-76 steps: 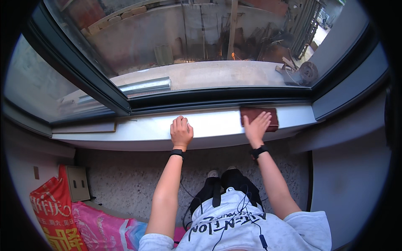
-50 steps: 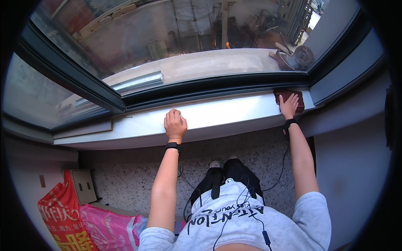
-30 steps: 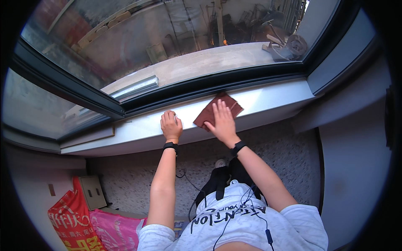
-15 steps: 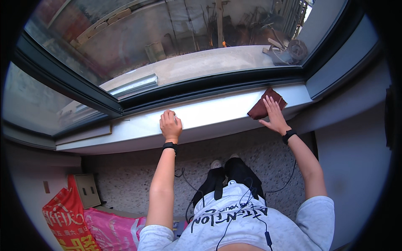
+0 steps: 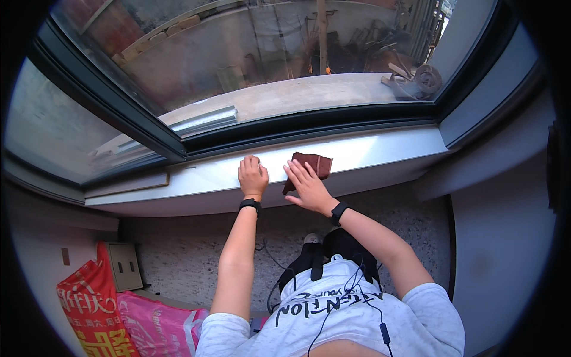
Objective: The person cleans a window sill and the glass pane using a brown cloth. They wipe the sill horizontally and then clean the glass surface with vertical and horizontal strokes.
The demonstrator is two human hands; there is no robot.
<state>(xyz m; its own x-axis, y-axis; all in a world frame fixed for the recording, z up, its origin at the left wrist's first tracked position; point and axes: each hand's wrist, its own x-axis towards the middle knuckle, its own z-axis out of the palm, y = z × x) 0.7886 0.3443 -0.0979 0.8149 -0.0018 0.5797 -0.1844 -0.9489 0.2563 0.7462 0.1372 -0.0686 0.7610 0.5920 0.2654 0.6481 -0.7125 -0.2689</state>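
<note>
Maroon cloth [image 5: 316, 165] lies on the white windowsill [image 5: 380, 146], a corner over its front edge, under the right hand [image 5: 308, 186], open and flat. Nearby, the left hand [image 5: 253, 178] rests curled; whether it grips anything, I cannot tell.

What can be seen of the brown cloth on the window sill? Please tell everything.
The cloth is dark reddish-brown, looks like soft fabric and seems folded, with a thin lighter line near its right end. It lies askew on the white sill, its lower left corner reaching past the front edge. The right hand lies over it, hiding part.
</note>
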